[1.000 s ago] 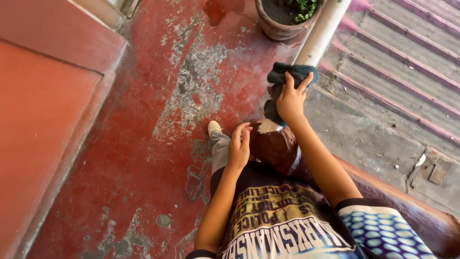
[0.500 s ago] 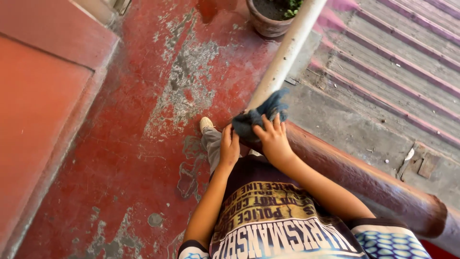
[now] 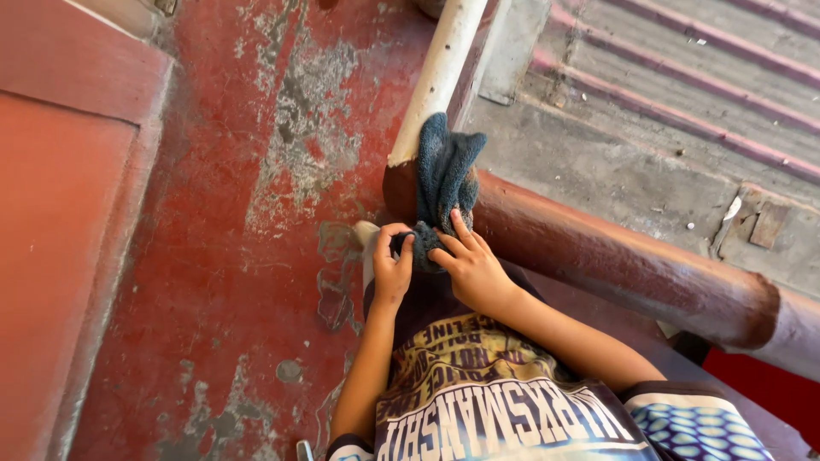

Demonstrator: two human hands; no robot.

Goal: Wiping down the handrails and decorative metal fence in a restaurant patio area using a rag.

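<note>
Both hands pinch the cloth (image 3: pixel 444 183) draped over the rail (image 3: pixel 615 260): left hand (image 3: pixel 391 269) at seven o'clock, right hand (image 3: pixel 471 269) at five. Loose grip, I'd say; it could slide off.

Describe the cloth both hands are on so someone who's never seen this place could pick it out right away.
Find the thick brown railing running beside the steps, and follow it to where it meets the white pipe. Draped over that joint is the cloth, with the left hand and right hand gripping its lower end. It is the only soft, dark blue-grey thing there.
</note>
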